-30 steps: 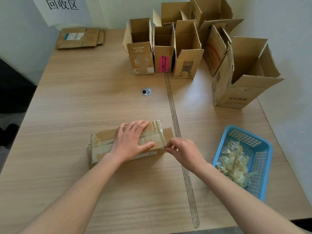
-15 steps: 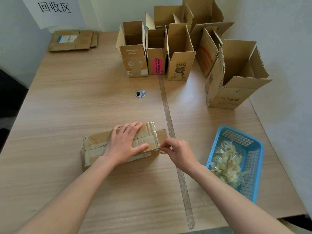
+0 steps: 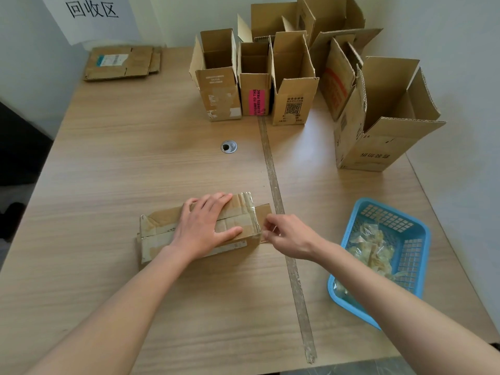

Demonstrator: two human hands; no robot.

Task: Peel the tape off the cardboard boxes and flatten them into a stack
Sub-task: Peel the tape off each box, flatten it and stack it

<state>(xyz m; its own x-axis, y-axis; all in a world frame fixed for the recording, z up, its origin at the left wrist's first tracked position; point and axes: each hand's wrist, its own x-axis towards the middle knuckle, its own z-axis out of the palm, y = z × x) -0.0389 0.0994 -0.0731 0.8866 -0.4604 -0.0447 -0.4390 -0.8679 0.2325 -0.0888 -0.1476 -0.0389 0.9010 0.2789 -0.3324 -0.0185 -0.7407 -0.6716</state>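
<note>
left hand is spread flat, palm down, on top of the taped box i'm working, pinning it to the worktop. it grips nothing, just presses. the box lies on its side near the middle of the worktop, about 6 o'clock from the metal grommet.

right hand sits at the box's 3 o'clock end, fingertips pinched together right at the clear tape that wraps that end. looks like it has a tape edge between thumb and forefinger, but the strip is too thin and glossy to say for sure.

step in hand, as i read it: starting the peel on this box. it's not flattened yet.

next move calls for: keep the left hand's weight on the box so it doesn't slide, pull the tape low and steady toward 3 o'clock so it lifts in one strip rather than tearing the cardboard. then drop it in the blue basket at 4 o'clock, which already holds crumpled tape.

remaining work: a cluster of open upright boxes at 12 to 2 o'clock, and a flattened stack at 10 o'clock under the wall sign. that stack is where this box should end up. task looks early, most boxes still standing.
</note>
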